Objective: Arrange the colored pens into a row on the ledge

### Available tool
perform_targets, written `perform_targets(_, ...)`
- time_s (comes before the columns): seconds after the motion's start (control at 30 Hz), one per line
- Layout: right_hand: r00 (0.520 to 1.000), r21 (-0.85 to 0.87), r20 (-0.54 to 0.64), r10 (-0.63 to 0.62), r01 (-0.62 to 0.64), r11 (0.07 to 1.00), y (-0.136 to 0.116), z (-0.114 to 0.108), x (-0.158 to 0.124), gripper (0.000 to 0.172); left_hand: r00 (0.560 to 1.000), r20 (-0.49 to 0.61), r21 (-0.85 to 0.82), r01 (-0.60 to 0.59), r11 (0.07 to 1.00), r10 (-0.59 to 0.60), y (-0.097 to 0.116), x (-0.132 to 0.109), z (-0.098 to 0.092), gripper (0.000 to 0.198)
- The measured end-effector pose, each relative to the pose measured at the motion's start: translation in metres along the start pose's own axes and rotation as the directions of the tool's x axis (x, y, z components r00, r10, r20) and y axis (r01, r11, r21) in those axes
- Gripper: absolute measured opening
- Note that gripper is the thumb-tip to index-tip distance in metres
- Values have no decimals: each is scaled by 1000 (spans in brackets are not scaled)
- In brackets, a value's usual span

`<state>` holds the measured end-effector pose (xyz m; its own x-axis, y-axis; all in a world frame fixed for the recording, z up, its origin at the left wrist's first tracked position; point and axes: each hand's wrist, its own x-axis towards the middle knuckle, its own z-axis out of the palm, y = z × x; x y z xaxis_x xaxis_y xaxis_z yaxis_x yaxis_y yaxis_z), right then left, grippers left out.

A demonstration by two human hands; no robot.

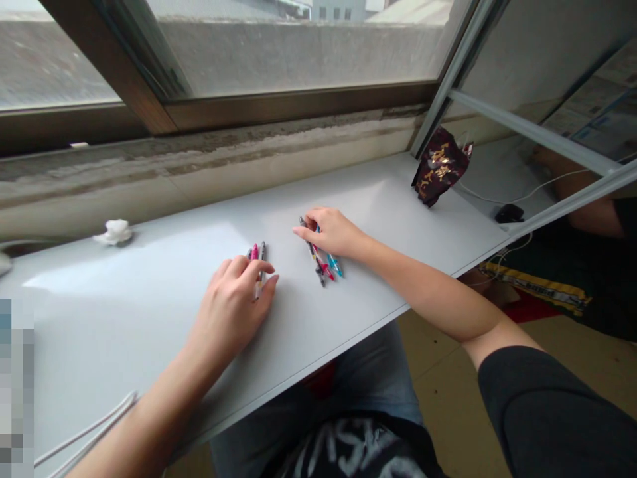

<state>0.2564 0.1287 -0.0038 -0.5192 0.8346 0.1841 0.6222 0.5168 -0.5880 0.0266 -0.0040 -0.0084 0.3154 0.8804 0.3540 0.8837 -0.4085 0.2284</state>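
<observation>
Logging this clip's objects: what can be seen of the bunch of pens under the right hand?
The pens are a small bunch of slim, plastic-looking ones lying flat, side by side, on the pale grey desk. Dark, red and teal barrels show. The right hand rests its fingers across their far halves, hiding much of them; the near ends lie free. Their exact number is unclear.

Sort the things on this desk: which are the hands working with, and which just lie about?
In hand: pink and dark pens under the left hand; black, red and blue pens under the right hand.
Lying about: crumpled tissue; dark snack bag; white cable.
</observation>
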Motion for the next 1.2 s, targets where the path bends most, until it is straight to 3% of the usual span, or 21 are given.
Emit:
perform_targets(0.17, 996, -120, -88, -13, 2, 993, 2, -4, -5, 28, 957, 143, 84, 244, 966, -254, -5, 3, -9, 27)
perform_targets(0.23, 988, -143, -80, -133, 121, 982, -3, -9, -8, 29, 928, 199, 141, 291, 946, -315, -1, 4, -13, 29)
perform_targets(0.3, 967, -113, 0, -253, 252, 961, -10, -12, -11, 25, 909, 221, 190, 315, 930, -354, 4, 4, -16, 30)
perform_targets(0.5, 935, -191, 223, -277, 320, 928, -23, -9, -16, 29, 905, 223, 272, 299, 915, -362, 14, 3, -18, 34)
perform_targets(0.63, 938, -197, 187, -291, 326, 925, -23, -10, -16, 30, 878, 236, 259, 356, 898, -416, 14, 5, -18, 30)
perform_targets(0.77, 916, -73, 147, -373, 387, 919, -27, -12, -20, 37, 899, 100, 134, 413, 901, -427, 13, 5, -16, 29)
perform_targets(0.83, 900, 22, 174, -400, 403, 915, -32, -13, -23, 46, 932, 20, -40, 361, 932, -361, 14, 3, -14, 28)
perform_targets(0.97, 894, 297, 228, -386, 313, 902, -41, -11, -31, 60, 994, -54, -350, 74, 934, -98, 22, -3, -12, 18)
perform_targets(1.07, 870, 537, 276, -410, 214, 816, -45, -10, -33, 60, 993, -107, -378, -78, 922, 40, 26, -7, -10, 13)
perform_targets(1.2, 880, 727, 239, -410, 118, 677, -48, -8, -32, 58, 987, -154, -335, -98, 937, 48, 23, -6, -11, 14)
